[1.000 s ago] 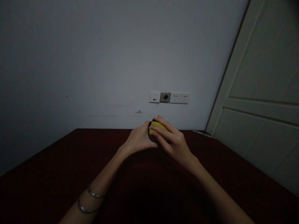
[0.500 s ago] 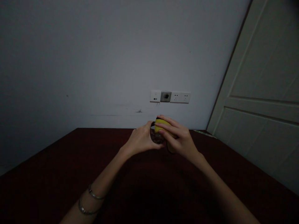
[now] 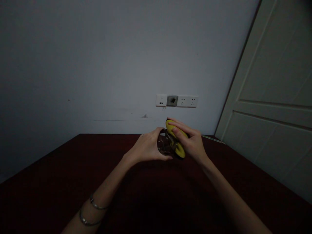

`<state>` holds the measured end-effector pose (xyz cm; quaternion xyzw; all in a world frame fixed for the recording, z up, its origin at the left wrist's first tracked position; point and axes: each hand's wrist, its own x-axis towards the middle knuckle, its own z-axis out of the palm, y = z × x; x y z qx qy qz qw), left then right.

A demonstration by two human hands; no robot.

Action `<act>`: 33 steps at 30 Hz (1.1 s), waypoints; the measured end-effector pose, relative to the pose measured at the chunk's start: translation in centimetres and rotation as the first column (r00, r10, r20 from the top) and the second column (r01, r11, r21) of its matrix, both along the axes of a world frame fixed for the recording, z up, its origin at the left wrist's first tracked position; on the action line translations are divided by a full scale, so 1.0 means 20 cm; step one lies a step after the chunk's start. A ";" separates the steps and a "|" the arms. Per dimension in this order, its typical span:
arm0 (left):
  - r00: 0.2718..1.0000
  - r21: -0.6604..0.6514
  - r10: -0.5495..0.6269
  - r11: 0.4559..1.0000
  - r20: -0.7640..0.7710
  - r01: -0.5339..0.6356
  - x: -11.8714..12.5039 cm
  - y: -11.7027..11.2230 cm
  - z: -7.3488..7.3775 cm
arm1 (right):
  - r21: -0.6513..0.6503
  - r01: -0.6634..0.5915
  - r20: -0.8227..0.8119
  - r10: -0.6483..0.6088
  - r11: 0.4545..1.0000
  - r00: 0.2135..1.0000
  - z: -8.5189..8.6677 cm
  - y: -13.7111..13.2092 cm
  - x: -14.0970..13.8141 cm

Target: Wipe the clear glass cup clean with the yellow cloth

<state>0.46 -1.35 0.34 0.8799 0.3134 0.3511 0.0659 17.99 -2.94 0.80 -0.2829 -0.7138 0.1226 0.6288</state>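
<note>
My left hand (image 3: 147,145) is closed around a clear glass cup (image 3: 164,145), thumb below and fingers over the top. The cup is tilted on its side above the dark red table. In my right hand (image 3: 191,139) is a yellow sponge (image 3: 171,127) with a dark backing, bent and pinched between thumb and fingers. The sponge presses against the cup's right side, where a part that looks like a glass handle shows between its folds. My right hand's lower fingers are partly hidden behind the sponge.
The dark red table (image 3: 97,169) runs back to a pale wall (image 3: 122,65). Sockets and switches (image 3: 187,101) sit on the wall just above it. A white panelled door (image 3: 273,97) stands at the right, with a thin pale strip (image 3: 212,139) near the table's back right edge.
My right hand has turned and shifted slightly right, so the sponge now tilts and folds about the cup's right side. More of the cup shows. My left hand stays nearly still.
</note>
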 end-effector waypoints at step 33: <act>0.906 -0.353 -0.194 0.874 0.376 0.334 0.03 -0.01 -0.02 | 0.009 0.060 -0.094 -0.059 0.998 0.994 -0.03 -0.01 -0.02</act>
